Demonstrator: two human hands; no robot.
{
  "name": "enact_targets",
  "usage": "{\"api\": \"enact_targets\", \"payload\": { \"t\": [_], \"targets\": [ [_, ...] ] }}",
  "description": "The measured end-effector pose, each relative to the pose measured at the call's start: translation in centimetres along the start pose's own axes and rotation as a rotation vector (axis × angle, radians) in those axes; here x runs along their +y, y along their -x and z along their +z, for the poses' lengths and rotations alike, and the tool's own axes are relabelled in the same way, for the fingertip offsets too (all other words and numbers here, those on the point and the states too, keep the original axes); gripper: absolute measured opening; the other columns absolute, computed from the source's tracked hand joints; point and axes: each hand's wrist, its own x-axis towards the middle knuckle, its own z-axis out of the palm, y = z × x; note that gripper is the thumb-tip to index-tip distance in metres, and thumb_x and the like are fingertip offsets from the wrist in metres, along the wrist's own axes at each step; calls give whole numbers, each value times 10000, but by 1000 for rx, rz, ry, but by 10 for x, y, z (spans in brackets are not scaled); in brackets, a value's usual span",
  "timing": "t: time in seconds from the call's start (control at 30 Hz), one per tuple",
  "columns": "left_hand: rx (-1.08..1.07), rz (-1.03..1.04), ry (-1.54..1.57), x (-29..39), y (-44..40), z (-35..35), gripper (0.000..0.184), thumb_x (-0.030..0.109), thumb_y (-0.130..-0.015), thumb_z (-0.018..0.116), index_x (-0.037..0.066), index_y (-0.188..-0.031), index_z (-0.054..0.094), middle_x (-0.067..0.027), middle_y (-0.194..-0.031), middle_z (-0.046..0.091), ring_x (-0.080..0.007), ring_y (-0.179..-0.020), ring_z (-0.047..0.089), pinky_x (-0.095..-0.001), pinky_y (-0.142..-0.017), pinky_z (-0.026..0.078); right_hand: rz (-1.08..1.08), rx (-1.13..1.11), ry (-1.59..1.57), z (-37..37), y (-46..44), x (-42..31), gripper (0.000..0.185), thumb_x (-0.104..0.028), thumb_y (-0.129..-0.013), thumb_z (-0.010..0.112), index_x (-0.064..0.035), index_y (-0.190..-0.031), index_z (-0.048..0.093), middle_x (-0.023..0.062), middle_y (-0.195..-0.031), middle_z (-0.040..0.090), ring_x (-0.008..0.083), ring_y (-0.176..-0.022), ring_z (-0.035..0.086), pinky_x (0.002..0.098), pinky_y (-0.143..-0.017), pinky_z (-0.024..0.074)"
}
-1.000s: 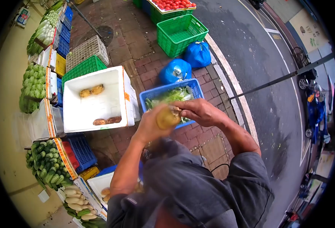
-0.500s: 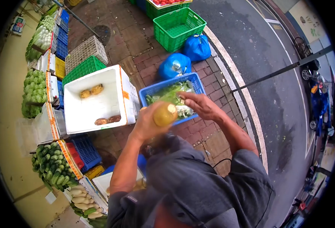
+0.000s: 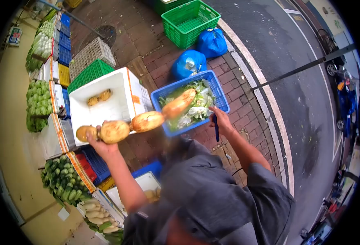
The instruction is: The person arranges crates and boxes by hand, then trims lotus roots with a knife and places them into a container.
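Note:
A long lotus root [image 3: 147, 121] of several linked, tan segments stretches from the white foam box across to the blue basket. My left hand [image 3: 103, 143] is closed around its near-left end and holds it up. Over the basket hangs the far segment, its skin streaked with brown. My right hand [image 3: 222, 122] grips a slim tool with a dark blue handle [image 3: 216, 130] beside the basket's right edge; its working end cannot be made out. Inside the white foam box [image 3: 122, 81] lies another brown lotus root piece [image 3: 99, 97]. Leafy green and white trimmings [image 3: 200, 110] fill the blue basket [image 3: 222, 96].
Two blue plastic bags [image 3: 189, 64] stand behind the basket, near a green crate [image 3: 190, 24]. Left of me are cucumbers [image 3: 61, 179], white radishes [image 3: 96, 211] and green vegetables [image 3: 38, 104] in boxes. A dark pole [image 3: 302, 67] and the road curb are at right.
The lotus root has swung from end-on to lengthwise, and my left hand has moved left and down over the foam box. My right hand has lowered, and the dark blue handle now shows.

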Motion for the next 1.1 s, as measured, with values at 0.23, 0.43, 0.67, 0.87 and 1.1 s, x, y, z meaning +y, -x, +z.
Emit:
{"api": "enact_targets", "payload": {
  "t": [0.23,0.43,0.67,0.87,1.1],
  "targets": [
    [260,-14,24,-3,10,-56,461,432,-898,640,84,-1181,532,-121,-1213,589,-363,-1198,566,-531,-1045,469,-241,-272,33,35,-24,-52,482,-375,-1047,461,-34,-1386,492,44,-731,555,109,-543,485,273,-546,462],
    [278,13,-28,-10,20,-75,570,456,-932,569,90,-1355,460,-109,-1283,533,-334,-1239,540,-522,-1054,457,-379,-412,317,60,-11,-92,540,-405,-1033,485,-29,-1420,460,28,-796,582,81,-616,510,239,-575,463],
    [236,-14,18,-3,10,-118,650,521,-906,604,54,-1334,458,-103,-1274,521,-358,-1177,565,-546,-1046,453,-296,-410,545,70,0,-105,541,-377,-1025,510,-28,-1432,442,10,-849,573,69,-724,524,224,-607,442],
    [214,-88,104,4,5,-136,563,520,-885,655,53,-1185,562,-90,-1126,610,-370,-1135,587,-548,-1029,467,-358,-427,595,77,8,-98,604,-437,-890,707,-16,-1279,515,-8,-923,530,77,-764,528,235,-616,469],
    [74,-291,177,-29,-12,-215,586,558,-931,557,51,-1224,531,-153,-1209,589,-354,-1187,561,-606,-1011,447,-290,-479,301,118,25,-91,362,-245,-858,747,-30,-1082,560,-1,-948,559,75,-799,517,252,-691,465]
  ]
}}
